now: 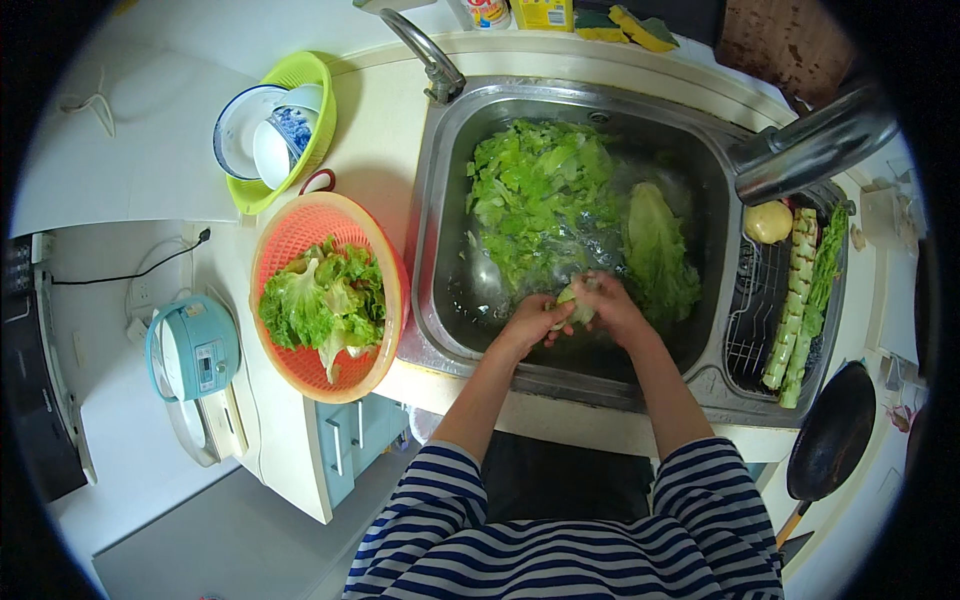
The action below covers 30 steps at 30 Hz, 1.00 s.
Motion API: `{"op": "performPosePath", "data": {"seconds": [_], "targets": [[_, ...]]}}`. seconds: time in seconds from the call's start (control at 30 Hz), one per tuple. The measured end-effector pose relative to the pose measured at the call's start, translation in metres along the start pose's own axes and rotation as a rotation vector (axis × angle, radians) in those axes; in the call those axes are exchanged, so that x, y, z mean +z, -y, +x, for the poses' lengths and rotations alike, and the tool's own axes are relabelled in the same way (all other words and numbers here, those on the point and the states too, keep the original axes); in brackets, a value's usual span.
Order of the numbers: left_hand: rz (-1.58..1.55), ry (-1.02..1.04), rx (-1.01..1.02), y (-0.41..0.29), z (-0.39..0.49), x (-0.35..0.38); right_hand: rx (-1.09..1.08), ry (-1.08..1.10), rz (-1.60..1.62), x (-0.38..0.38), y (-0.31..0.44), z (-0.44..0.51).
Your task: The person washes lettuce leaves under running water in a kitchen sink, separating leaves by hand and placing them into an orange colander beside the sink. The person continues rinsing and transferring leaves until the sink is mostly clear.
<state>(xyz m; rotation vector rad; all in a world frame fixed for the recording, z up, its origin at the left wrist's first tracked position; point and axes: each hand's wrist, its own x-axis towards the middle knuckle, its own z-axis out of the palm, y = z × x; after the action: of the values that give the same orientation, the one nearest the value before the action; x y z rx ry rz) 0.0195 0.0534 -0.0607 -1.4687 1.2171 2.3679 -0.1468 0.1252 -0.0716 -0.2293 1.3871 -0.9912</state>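
My left hand (534, 321) and my right hand (604, 301) meet over the near part of a stainless steel sink (429, 300) holding water. Between them they grip a small pale-green piece of lettuce (573, 306). Loose green lettuce leaves (540, 187) float in a wide mass beyond my left hand. A longer head of lettuce (654, 240) lies in the water beyond my right hand. On the counter left of the sink, a red plastic colander (281, 232) holds more leaf lettuce (322, 300).
A chrome faucet (427, 52) stands at the sink's back left corner. A large metal cylinder (817, 150) overhangs the right side, near a potato (768, 222) and long green stalks (793, 300) in the small basin. A green basket (326, 112) holds bowls. A frying pan (832, 431) is at right.
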Motion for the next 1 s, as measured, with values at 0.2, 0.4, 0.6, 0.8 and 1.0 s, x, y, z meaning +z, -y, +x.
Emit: {"op": "performPosePath", "data": {"seconds": [0.2,0.4,0.6,0.8,1.0], "targets": [[-0.371,-0.305,0.216,0.01,0.006,0.011,-0.233,-0.294,-0.287,-0.022,0.012,-0.008],[-0.481,-0.196,0.158,0.005,-0.003,0.037,-0.818,-0.226,-0.726,0.015,-0.027,-0.053],[-0.218,-0.104,0.015,0.005,0.0,0.051,-0.328,-0.47,-0.205,0.0,-0.02,-0.022],[0.148,-0.202,-0.113,0.011,0.016,0.055,0.028,-0.323,-0.114,-0.007,-0.023,0.031],[0.061,-0.172,0.034,0.036,0.034,0.052,-0.151,-0.417,-0.561,-0.009,-0.031,0.026]]}}
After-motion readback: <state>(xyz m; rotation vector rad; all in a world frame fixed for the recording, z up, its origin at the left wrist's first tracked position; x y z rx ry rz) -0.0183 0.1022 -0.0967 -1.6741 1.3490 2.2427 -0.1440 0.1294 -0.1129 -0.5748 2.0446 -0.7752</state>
